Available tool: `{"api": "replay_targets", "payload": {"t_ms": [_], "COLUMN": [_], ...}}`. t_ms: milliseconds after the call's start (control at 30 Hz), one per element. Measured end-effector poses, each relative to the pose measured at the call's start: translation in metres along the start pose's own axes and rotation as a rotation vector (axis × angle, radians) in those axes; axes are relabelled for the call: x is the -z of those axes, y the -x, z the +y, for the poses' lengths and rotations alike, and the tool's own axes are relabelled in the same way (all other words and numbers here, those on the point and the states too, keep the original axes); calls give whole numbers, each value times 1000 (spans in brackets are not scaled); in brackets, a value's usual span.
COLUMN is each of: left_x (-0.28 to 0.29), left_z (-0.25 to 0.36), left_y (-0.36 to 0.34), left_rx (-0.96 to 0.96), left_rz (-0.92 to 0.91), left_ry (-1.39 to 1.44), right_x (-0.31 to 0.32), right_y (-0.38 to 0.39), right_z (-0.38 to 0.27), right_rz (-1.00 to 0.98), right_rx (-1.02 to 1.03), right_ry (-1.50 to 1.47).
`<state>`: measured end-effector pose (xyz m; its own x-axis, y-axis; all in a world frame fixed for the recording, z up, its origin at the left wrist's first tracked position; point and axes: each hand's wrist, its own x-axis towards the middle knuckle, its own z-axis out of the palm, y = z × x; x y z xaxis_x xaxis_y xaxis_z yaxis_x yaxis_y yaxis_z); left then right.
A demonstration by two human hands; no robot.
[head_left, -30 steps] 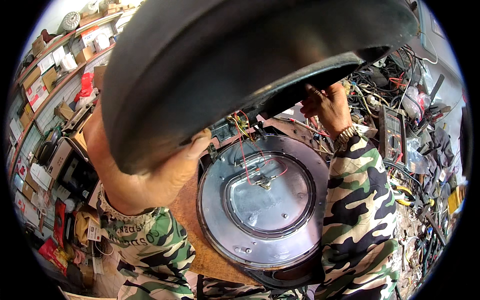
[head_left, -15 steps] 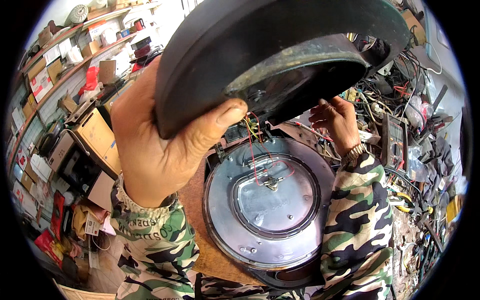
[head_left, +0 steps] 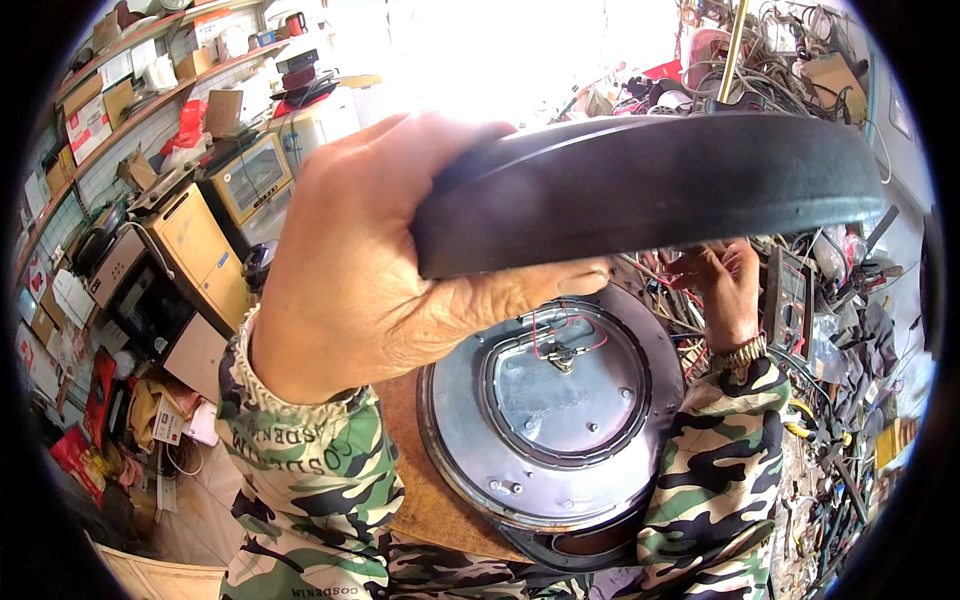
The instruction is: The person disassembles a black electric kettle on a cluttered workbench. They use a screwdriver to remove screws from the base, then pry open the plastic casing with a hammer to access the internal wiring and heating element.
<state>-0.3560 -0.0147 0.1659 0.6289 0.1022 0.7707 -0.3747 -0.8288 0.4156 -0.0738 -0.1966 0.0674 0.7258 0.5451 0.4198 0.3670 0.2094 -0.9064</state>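
Observation:
My left hand [head_left: 350,270] grips the rim of a large black round plastic cover [head_left: 640,190], thumb underneath. The cover is raised, with its edge turned toward me. Below it lies a round metal appliance base [head_left: 460,440] with a ring-shaped heating element [head_left: 640,420] on its underside. Red wires [head_left: 595,325] run to a small metal part [head_left: 563,357] at its centre. Under the cover's far right side is my right hand [head_left: 730,295], its fingers loosely bent and apart, with nothing visible in them. The cover hides part of its fingertips.
The base rests on a brown wooden board [head_left: 410,510], with a black handle [head_left: 590,545] at its near side. Tangled cables, tools and a meter [head_left: 790,300] crowd the right. Shelves [head_left: 130,150] of boxes and a yellow-fronted cabinet [head_left: 205,265] stand at the left.
The cover has tipped from showing its hollow underside to nearly edge-on, and moved lower and to the right. My right hand has shifted right and slightly down with its forearm.

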Motion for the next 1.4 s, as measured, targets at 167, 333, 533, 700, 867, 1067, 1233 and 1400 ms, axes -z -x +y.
{"api": "replay_targets", "payload": {"t_ms": [167,333,533,700,867,1067,1233,1400], "left_x": [17,15,11,3,3,2,-2,-2], "left_z": [-5,14,10,2,-1,-2,-1,1], "left_y": [2,2,-1,-5,-6,-7,-8,-7], "left_rx": [-41,232,109,130,198,172,157,147], "left_rz": [-89,-20,-91,-132,-125,-135,-170,-113], "left_ry": [-130,9,-150,-247,-259,-238,-252,-308], "right_x": [-12,-10,-7,-6,-8,-6,6,18], "right_y": [5,8,1,0,-1,0,-3,-5], "right_z": [-6,-2,15,21,16,15,16,17], "right_rz": [-46,-66,-151,-231,-213,-167,-71,-78], "right_rx": [157,123,165,37,51,17,-5,-38], "right_ry": [-77,-21,-71,-40,-11,-93,58,127]}}
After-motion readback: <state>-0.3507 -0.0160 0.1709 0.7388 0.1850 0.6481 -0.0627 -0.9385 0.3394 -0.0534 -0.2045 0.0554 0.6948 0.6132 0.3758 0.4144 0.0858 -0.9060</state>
